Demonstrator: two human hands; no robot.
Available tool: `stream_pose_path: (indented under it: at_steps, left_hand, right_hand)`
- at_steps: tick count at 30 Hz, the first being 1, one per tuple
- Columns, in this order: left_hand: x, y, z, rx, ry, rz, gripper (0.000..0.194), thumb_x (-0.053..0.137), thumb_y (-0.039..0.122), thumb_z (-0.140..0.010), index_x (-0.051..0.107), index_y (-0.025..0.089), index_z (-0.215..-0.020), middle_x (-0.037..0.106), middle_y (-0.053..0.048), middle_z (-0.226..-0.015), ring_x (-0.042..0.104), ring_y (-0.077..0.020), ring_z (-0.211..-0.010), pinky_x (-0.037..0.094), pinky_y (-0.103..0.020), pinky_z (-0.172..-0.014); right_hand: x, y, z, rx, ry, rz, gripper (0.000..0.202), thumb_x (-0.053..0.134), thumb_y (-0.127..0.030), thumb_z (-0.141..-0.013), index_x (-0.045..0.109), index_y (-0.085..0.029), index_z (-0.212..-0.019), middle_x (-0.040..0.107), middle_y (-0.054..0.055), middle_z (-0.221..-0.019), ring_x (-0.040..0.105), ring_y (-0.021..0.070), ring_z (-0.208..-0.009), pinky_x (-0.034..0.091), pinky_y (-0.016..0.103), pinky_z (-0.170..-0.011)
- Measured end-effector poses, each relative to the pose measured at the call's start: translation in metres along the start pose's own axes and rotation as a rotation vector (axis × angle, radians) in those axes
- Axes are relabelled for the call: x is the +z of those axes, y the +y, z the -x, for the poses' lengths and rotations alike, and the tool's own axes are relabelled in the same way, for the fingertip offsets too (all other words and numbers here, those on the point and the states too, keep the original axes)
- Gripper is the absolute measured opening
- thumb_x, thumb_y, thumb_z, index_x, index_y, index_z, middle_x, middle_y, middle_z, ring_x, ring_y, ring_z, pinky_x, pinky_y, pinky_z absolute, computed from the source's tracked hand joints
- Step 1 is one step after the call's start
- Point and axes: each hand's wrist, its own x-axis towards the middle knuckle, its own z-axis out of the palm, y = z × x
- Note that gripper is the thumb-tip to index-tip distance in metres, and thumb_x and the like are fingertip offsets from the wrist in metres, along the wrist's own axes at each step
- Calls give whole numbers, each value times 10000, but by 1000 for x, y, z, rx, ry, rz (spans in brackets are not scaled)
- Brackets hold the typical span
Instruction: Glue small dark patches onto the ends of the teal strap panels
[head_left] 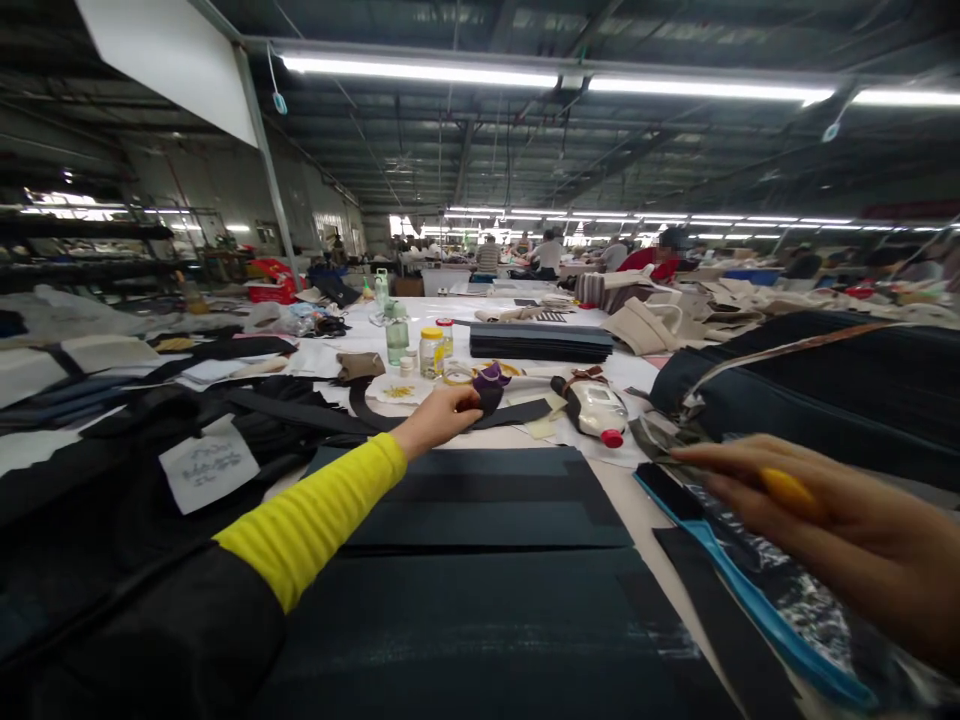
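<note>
My left hand (442, 418), in a yellow cuff, reaches over the table with its fingers closed on a small dark purple piece of cloth (491, 382). My right hand (840, 530) is at the right edge, blurred, its fingers wrapped round a tool with a yellow handle (791, 490); the tool's kind cannot be made out. Below my left arm lie dark blue-green fabric panels (480, 610), spread flat. A blue-edged clear pouch (750, 580) with patterned contents lies under my right hand.
Beyond my left hand stand a yellow-lidded jar (432, 352), a green bottle (397, 338) and a stack of dark panels (540, 342). A white bottle with a red cap (596, 408) lies on its side. Dark cloth heaps (120, 530) fill the left. A large dark bundle (810, 390) sits right.
</note>
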Motion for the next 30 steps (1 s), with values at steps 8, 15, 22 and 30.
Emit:
stream_pose_path:
  at_steps: [8, 15, 22, 30]
  left_hand:
    - [-14, 72, 52, 297, -76, 83, 78, 559, 158, -794, 625, 153, -835, 622, -9, -786, 552, -141, -754, 409, -238, -687]
    - [-4, 86, 71, 376, -88, 85, 97, 564, 258, -810, 595, 170, -835, 595, 5, -778, 537, -134, -721, 400, -235, -656]
    - [-22, 38, 82, 188, -48, -48, 216, 519, 354, -809, 615, 173, -874, 615, -23, -836, 556, -177, -791, 431, -289, -730]
    - [-87, 16, 177, 213, 84, -271, 321, 432, 265, -876, 570, 483, -1067, 547, 158, -1015, 523, -90, -886, 413, -258, -821]
  right_hand:
    - [49, -72, -68, -60, -279, 304, 213, 559, -62, -791, 579, -149, -984, 567, 30, -835, 565, 181, -742, 376, 264, -563]
    - [24, -76, -43, -53, -251, 379, 86, 530, -61, -781, 551, -142, -800, 545, 29, -766, 527, 172, -700, 286, 266, -541]
    - [-14, -51, 26, -111, -17, 296, 156, 391, -154, -867, 545, -139, -889, 558, 56, -845, 521, 179, -719, 360, 275, -586]
    - [3, -45, 131, -57, -128, 240, 221, 312, -103, -885, 506, -121, -992, 561, 82, -915, 536, 175, -802, 429, 274, -665]
